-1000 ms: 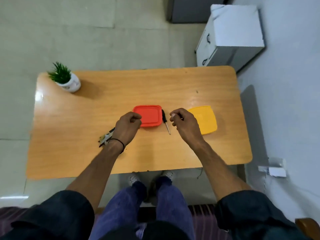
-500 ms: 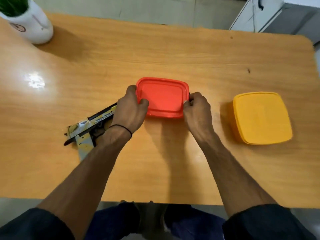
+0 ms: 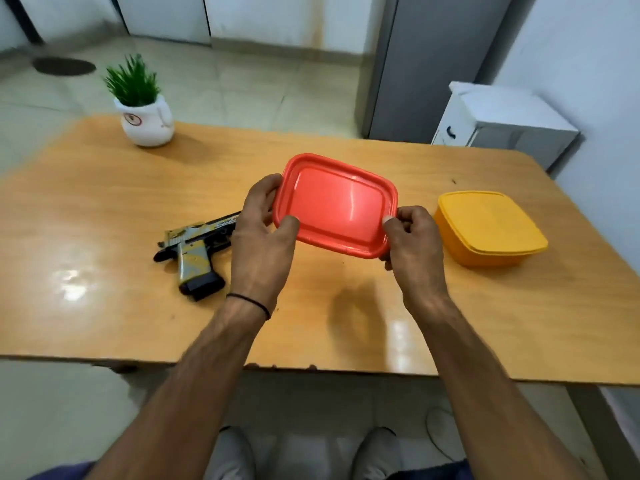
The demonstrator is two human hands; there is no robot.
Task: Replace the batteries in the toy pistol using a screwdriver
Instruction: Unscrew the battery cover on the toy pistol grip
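Observation:
A red plastic box with its lid on is lifted off the wooden table and tilted toward me. My left hand grips its left edge, thumb on the lid. My right hand pinches its right edge. The toy pistol, yellow-grey camouflage with a black magazine base, lies on its side on the table just left of my left hand. The screwdriver is not visible.
A closed yellow plastic box sits on the table to the right. A small white pot with a green plant stands at the far left corner. A white drawer unit and grey cabinet stand beyond the table.
Both hands closed on the red box and raised it off the table, tilting it toward me. The camera view also shifted, and the screwdriver seen beside the box earlier is out of sight.

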